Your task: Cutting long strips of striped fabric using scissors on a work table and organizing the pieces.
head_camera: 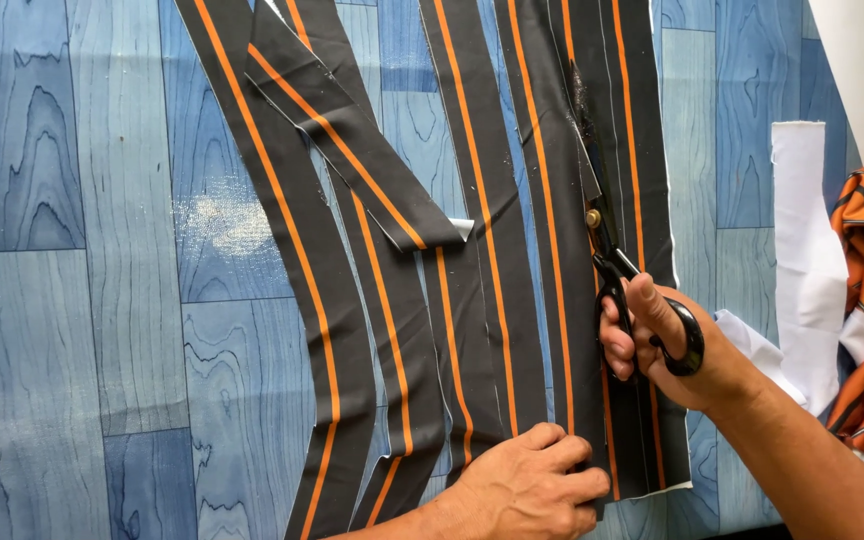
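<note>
Your right hand [657, 340] grips the black scissors [607, 235], fingers closed through the loops, blades running up the dark fabric panel [562, 150] with thin orange stripes. Just left of the scissors, your left hand [532, 485] presses flat, fingers loosely curled, on the panel's lower edge; cut striped strips [352, 300] lie further left.

You had no packages, labels, signs or screens before you at that moment; nothing of that kind showed anywhere in the view from your head camera.
</note>
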